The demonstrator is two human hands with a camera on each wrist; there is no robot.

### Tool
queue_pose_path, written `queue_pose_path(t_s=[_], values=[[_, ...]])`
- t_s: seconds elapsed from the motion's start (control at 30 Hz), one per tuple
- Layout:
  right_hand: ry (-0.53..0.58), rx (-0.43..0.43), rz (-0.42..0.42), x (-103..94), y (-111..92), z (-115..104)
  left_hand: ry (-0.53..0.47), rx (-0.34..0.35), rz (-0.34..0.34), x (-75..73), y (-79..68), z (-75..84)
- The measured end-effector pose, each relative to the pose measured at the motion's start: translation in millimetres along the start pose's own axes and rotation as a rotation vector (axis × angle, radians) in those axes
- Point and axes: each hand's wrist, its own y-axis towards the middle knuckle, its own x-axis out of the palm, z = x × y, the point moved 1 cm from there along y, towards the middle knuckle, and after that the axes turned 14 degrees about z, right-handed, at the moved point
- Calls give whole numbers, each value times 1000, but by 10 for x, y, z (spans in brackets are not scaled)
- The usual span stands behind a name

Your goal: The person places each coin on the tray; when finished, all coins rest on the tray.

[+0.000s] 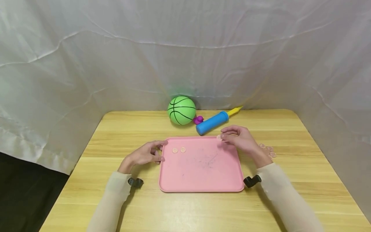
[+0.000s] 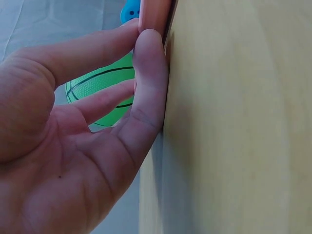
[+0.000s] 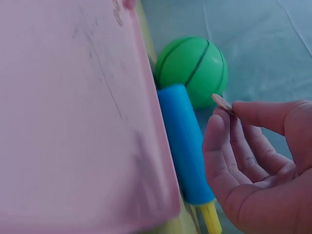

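Note:
My left hand [image 1: 146, 152] is at the left side of a pink tray [image 1: 203, 180], pinching its rim between thumb and a finger; the left wrist view shows the tray edge [image 2: 155, 15] at the fingertips. Two copper-coloured coins lie side by side in the tray's upper left: one coin [image 1: 175, 150] and, to its right, another coin [image 1: 183, 149]. Over the tray's far right corner, my right hand [image 1: 240, 139] pinches a coin [image 3: 222, 103] between thumb and fingertip, held above the surface.
Several more coins [image 1: 270, 149] lie on the wooden table [image 1: 203, 212] right of the tray, beside my right wrist. Behind the tray are a green ball [image 1: 181, 110], a small purple duck [image 1: 198, 120] and a blue hand pump [image 1: 213, 123] with a yellow nozzle.

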Motion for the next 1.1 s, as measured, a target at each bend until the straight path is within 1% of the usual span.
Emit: queue_pose_path(t_s=[0.13, 0.43, 0.7, 0.87, 1.1], values=[[-19, 11, -20, 168, 27, -5, -1, -4, -1, 3, 5, 2], [-43, -14, -66, 492, 101, 12, -4, 0, -4, 3, 15, 13], [-94, -8, -68, 744, 62, -4, 2, -4, -7, 2, -10, 10], [-53, -20, -99, 897, 63, 27, 1, -12, -3, -9, -5, 26], [-26, 18, -128, 1063, 75, 57, 2, -20, -1, -5, -2, 20]])
